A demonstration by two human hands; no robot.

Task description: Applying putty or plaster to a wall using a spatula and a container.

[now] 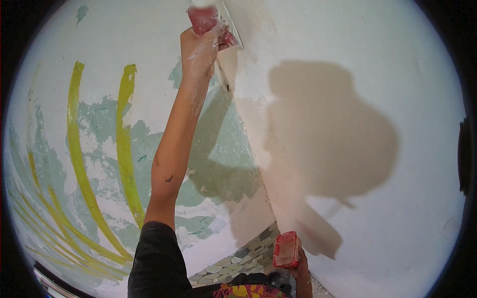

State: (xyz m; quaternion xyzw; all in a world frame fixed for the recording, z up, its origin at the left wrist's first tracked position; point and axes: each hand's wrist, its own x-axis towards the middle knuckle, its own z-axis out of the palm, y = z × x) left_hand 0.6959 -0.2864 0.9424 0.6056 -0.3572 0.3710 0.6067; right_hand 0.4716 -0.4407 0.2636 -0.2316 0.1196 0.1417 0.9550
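Stretched far up along the wall corner, my left hand [199,52] is closed around a plaster-smeared red trowel [202,21]. Its pale blade lies close to the corner where two walls meet; whether it touches cannot be told, and its top is blurred. White plaster marks the back of this hand. Low on the right, my right hand [301,265] grips a small red tub [286,250] by its side. Pinkish-white plaster coats the tub's inside. Most of the right-hand fingers are hidden behind it.
The left wall [94,171] has green-grey patches, white smears and curved yellow-green strips [74,119]. A pale wall [422,149] fills the right, with my shadow on it. Stone-patterned flooring [238,258] shows at the corner's foot. A dark object [465,156] sits at the right rim.
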